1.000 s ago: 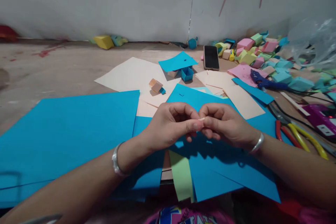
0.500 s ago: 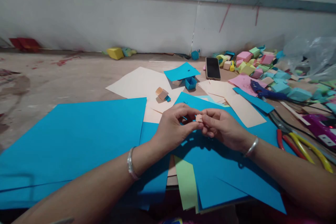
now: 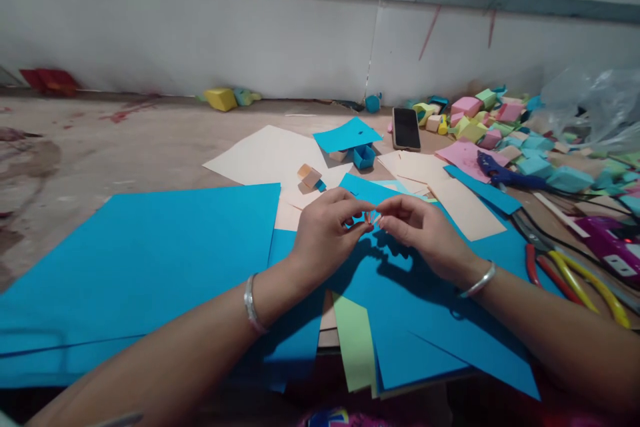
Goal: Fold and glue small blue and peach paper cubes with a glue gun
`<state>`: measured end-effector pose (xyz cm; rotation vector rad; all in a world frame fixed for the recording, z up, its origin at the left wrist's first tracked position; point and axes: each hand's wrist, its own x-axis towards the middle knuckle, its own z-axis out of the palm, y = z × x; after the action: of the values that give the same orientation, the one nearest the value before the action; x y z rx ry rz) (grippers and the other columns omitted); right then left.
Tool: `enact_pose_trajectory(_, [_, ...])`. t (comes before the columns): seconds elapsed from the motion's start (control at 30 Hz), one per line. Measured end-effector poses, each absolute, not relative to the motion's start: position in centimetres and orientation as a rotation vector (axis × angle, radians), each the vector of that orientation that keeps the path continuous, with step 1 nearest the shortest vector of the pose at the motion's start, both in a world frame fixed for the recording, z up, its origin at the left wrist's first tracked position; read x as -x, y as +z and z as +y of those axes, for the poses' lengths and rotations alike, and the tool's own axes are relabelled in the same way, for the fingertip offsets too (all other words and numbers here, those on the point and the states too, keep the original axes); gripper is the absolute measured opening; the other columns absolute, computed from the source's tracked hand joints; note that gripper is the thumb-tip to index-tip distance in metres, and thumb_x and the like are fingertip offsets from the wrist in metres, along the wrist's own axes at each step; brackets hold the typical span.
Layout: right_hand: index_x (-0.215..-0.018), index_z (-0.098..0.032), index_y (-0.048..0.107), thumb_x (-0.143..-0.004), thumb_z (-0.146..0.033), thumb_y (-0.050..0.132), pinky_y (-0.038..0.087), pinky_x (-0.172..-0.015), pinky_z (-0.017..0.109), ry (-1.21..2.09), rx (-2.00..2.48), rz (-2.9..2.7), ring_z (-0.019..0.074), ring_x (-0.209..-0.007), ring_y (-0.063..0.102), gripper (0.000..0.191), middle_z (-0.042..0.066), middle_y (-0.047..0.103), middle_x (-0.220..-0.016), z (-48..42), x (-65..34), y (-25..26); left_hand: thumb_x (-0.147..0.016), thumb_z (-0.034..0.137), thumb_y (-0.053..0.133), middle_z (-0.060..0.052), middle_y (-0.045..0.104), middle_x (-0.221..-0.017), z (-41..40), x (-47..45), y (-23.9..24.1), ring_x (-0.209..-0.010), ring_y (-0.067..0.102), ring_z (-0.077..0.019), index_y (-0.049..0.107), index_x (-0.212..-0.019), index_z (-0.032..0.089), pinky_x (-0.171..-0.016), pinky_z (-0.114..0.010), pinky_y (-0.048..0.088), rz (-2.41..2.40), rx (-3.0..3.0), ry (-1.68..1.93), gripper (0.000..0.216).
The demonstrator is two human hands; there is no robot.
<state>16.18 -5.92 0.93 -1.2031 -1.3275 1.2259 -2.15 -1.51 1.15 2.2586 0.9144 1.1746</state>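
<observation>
A small peach paper piece [image 3: 369, 218] is pinched between the left hand's [image 3: 325, 230] fingertips, above a blue sheet [image 3: 430, 333]. The right hand's [image 3: 430, 230] fingers close in at three o'clock; their grip is unclear. Farther out: peach box [image 3: 309, 176] at ten, open blue box [image 3: 364, 159] at twelve, phone [image 3: 406, 129] at one.

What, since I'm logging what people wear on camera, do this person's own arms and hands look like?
The left hand and right hand wear no gloves, and no sleeves show on the forearms. Each wrist carries one rigid, silver-coloured bangle: a left bangle and a right bangle. Any fine markings on them are too small to tell.
</observation>
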Motion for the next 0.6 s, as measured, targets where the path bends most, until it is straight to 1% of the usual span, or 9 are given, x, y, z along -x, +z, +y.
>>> enact_pose_trajectory(0.1, [-0.089, -0.018, 0.065, -0.08, -0.04, 0.07, 0.043, -0.057, 0.026, 1.174, 1.27, -1.459, 0.0128, -0.068, 0.055, 0.025, 0.002, 0.064, -0.081, -5.9, -16.0, 1.2, -0.077, 0.016, 0.072, -0.003, 0.064, -0.077, -1.4, 2.2, 1.0, -0.066, 0.058, -0.0111, 0.073, -0.091, 0.017, -0.055, -0.022, 0.047, 0.919, -2.219, 1.198, 0.014])
enact_pose_trajectory(0.2, [-0.088, -0.017, 0.067, -0.08, -0.038, 0.069, 0.044, -0.059, 0.027, 1.106, 1.305, -1.511, 0.0137, -0.068, 0.056, 0.023, 0.003, 0.065, -0.08, -5.7, -15.9, 1.0, -0.075, 0.014, 0.072, -0.003, 0.066, -0.08, -1.1, 2.3, 1.1, -0.067, 0.06, -0.0117, 0.072, -0.091, 0.018, -0.057, -0.023, 0.049, 0.992, -2.169, 1.19, 0.016])
enact_pose_trajectory(0.3, [-0.09, -0.018, 0.068, -0.079, -0.038, 0.071, 0.046, -0.064, 0.029, 1.034, 1.312, -1.459, 0.0154, -0.074, 0.058, 0.024, 0.004, 0.067, -0.085, -5.3, -16.0, 0.7, -0.072, 0.012, 0.072, -0.002, 0.066, -0.079, -0.9, 2.3, 1.2, -0.066, 0.059, -0.0128, 0.067, -0.09, 0.016, -0.058, -0.025, 0.047, 1.143, -2.133, 1.086, 0.019])
enact_pose_trajectory(0.4, [-0.09, -0.019, 0.068, -0.077, -0.04, 0.072, 0.043, -0.061, 0.028, 0.961, 1.341, -1.304, 0.0152, -0.075, 0.055, 0.025, 0.004, 0.065, -0.088, -5.2, -16.4, 0.8, -0.075, 0.016, 0.069, -0.001, 0.065, -0.075, -1.1, 2.3, 1.2, -0.065, 0.058, -0.0138, 0.064, -0.086, 0.016, -0.059, -0.026, 0.045, 1.127, -2.193, 0.922, 0.012])
enact_pose_trajectory(0.47, [-0.087, -0.019, 0.068, -0.075, -0.042, 0.074, 0.039, -0.055, 0.025, 1.017, 1.374, -1.233, 0.0129, -0.068, 0.05, 0.026, 0.003, 0.062, -0.084, -5.4, -16.6, 1.8, -0.079, 0.021, 0.067, -0.002, 0.066, -0.075, -1.5, 2.2, 1.2, -0.069, 0.059, -0.0154, 0.065, -0.082, 0.017, -0.062, -0.027, 0.045, 0.942, -2.328, 0.775, 0.005])
enact_pose_trajectory(0.53, [-0.084, -0.019, 0.067, -0.076, -0.042, 0.074, 0.036, -0.052, 0.024, 1.174, 1.36, -1.222, 0.0107, -0.062, 0.045, 0.026, 0.0, 0.058, -0.077, -6.0, -16.5, 3.6, -0.081, 0.022, 0.065, -0.004, 0.067, -0.079, -2.0, 2.2, 0.9, -0.074, 0.061, -0.0172, 0.068, -0.082, 0.018, -0.065, -0.027, 0.045, 0.747, -2.448, 0.601, 0.005])
enact_pose_trajectory(0.6, [-0.083, -0.02, 0.066, -0.08, -0.042, 0.071, 0.038, -0.053, 0.024, 1.35, 1.261, -1.21, 0.0106, -0.062, 0.046, 0.023, 0.0, 0.057, -0.075, -7.0, -15.9, 6.1, -0.079, 0.02, 0.065, -0.004, 0.068, -0.08, -2.5, 2.2, 0.6, -0.075, 0.062, -0.0183, 0.07, -0.081, 0.019, -0.064, -0.027, 0.044, 0.661, -2.469, 0.508, 0.005])
